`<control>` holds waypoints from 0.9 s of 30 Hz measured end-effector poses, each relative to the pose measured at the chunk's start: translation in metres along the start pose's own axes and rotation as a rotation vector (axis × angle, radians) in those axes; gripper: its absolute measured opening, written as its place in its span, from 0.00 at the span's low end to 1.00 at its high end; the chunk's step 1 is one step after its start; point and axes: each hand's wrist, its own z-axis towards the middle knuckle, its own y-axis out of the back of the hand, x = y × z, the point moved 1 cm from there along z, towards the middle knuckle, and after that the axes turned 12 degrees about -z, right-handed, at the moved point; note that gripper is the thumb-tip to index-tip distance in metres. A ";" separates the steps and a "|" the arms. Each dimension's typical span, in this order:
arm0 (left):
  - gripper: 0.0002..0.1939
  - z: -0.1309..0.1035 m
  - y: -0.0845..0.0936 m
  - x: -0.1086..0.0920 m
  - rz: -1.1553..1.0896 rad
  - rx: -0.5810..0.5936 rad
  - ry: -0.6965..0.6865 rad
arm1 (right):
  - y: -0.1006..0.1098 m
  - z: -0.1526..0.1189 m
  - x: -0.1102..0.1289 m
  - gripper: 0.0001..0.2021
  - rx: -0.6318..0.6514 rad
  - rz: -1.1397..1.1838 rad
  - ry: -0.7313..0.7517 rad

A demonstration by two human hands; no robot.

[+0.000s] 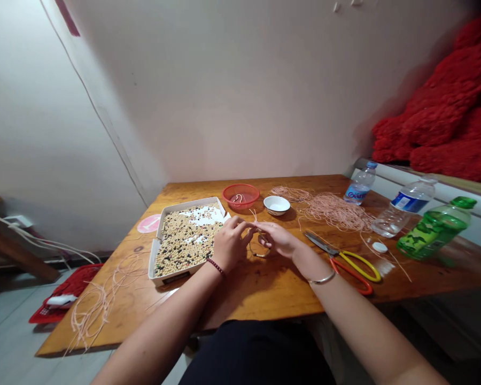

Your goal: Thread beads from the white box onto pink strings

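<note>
My left hand (pixel 231 241) and my right hand (pixel 278 238) meet above the middle of the wooden table, fingertips pinched together on a thin cord. From the fingers hangs a loop of beaded cord (pixel 258 255), a few beads at its bottom; short cord ends stick up above them. Just left of my left hand lies a white box (pixel 154 262) of small beige, black and green beads. Behind the hands stand a red plastic basket (pixel 241 197) with some cord inside and a small white bowl (pixel 277 205).
Scissors (pixel 339 254) with yellow and orange handles lie to the right. Pink cord (pixel 336 210) is heaped at the back right, beside two clear bottles (pixel 403 207) and a green bottle (pixel 436 230). More loose cord (pixel 100 307) lies at the left edge.
</note>
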 end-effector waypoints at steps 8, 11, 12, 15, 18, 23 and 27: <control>0.11 0.000 -0.003 0.006 -0.139 -0.056 0.200 | 0.001 -0.003 0.005 0.16 -0.027 -0.065 -0.013; 0.16 0.000 -0.007 0.012 -0.325 -0.048 0.321 | 0.001 -0.005 0.007 0.17 -0.009 -0.072 -0.014; 0.17 0.001 -0.009 0.013 -0.413 -0.036 0.353 | 0.001 -0.005 0.007 0.17 -0.006 -0.068 -0.011; 0.18 0.001 -0.013 0.014 -0.725 0.000 0.432 | 0.002 -0.004 0.006 0.17 -0.011 -0.046 -0.008; 0.19 0.001 -0.015 0.012 -0.962 0.034 0.495 | 0.003 -0.003 0.006 0.17 -0.006 -0.030 -0.005; 0.21 0.001 -0.015 0.010 -1.011 0.036 0.540 | 0.003 -0.004 0.006 0.18 -0.006 -0.045 -0.008; 0.19 0.001 -0.015 0.012 -0.942 0.020 0.498 | 0.004 -0.001 0.003 0.19 -0.035 -0.084 0.010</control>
